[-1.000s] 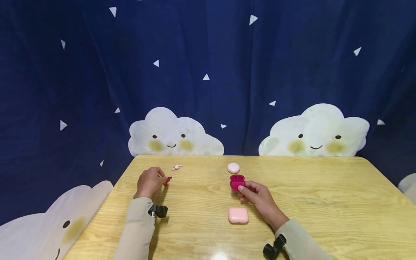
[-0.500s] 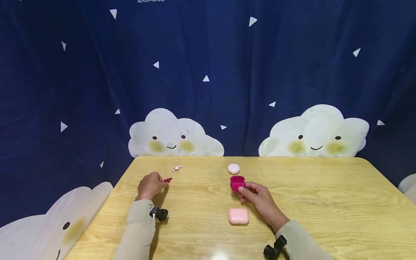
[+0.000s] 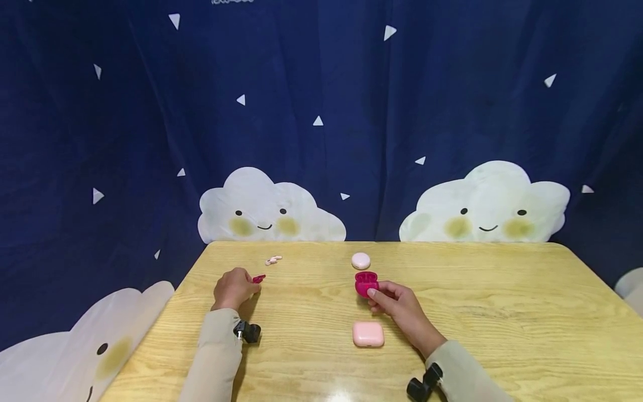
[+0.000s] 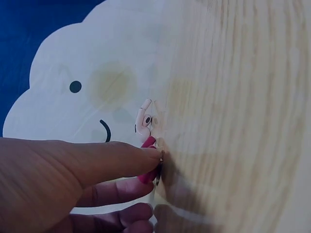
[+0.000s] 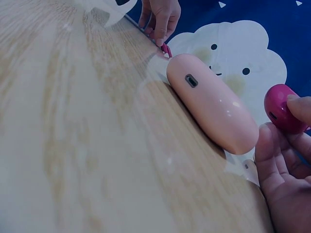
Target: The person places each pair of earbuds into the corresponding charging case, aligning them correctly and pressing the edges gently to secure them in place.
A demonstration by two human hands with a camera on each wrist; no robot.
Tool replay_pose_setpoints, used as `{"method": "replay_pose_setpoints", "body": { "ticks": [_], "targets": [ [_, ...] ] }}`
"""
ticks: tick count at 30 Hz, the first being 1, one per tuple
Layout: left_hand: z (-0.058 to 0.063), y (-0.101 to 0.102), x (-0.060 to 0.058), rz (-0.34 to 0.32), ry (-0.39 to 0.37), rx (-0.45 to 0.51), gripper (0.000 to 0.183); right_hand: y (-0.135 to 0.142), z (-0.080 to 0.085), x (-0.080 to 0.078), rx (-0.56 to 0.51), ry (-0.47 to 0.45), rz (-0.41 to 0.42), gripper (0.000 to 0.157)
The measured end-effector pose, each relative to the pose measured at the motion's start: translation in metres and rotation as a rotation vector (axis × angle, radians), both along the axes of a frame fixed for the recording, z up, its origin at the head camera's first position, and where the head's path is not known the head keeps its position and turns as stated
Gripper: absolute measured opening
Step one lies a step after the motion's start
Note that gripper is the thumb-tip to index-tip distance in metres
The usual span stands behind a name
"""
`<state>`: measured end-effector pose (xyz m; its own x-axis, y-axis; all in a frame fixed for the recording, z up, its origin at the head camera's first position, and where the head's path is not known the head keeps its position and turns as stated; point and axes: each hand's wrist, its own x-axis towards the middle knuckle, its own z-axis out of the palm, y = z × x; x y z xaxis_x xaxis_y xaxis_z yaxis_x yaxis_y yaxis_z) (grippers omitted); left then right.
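Observation:
At the table's left, my left hand (image 3: 235,288) has its thumb and fingers round the magenta earbuds (image 3: 258,278), low at the tabletop. The left wrist view shows the thumb across a magenta earbud (image 4: 148,175), hiding part of it. My right hand (image 3: 404,310) holds a magenta earbud case (image 3: 365,286) between thumb and fingers, its lid up. From the right wrist, the underside of that magenta case (image 5: 283,109) shows, with a charging port. Beyond the left hand lie pale pink earbuds (image 3: 273,260).
A closed pink earbud case (image 3: 368,334) lies in front of the magenta one. Behind it sits a round pale pink case (image 3: 360,260). All rest on a wooden table (image 3: 477,296) whose far edge meets a blue curtain (image 3: 351,111) printed with clouds.
The left hand has moved slightly down, and the magenta earbuds by its fingertips have shifted and lie flatter. The right hand and magenta case have stayed in place.

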<state>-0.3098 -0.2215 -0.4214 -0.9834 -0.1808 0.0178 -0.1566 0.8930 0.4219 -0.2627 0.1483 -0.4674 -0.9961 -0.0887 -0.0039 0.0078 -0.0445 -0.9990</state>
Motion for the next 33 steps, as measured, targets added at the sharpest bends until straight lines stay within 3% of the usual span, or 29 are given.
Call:
{"method": "replay_pose_setpoints", "body": {
  "ticks": [18, 33],
  "targets": [
    [0.007, -0.002, 0.003, -0.024, -0.022, 0.013, 0.023, 0.0, 0.001, 0.0, -0.002, 0.007, 0.001, 0.037],
    [0.014, 0.002, 0.006, -0.052, 0.061, 0.039, 0.024, -0.001, 0.001, 0.001, 0.006, 0.003, -0.005, 0.036]
  ]
}}
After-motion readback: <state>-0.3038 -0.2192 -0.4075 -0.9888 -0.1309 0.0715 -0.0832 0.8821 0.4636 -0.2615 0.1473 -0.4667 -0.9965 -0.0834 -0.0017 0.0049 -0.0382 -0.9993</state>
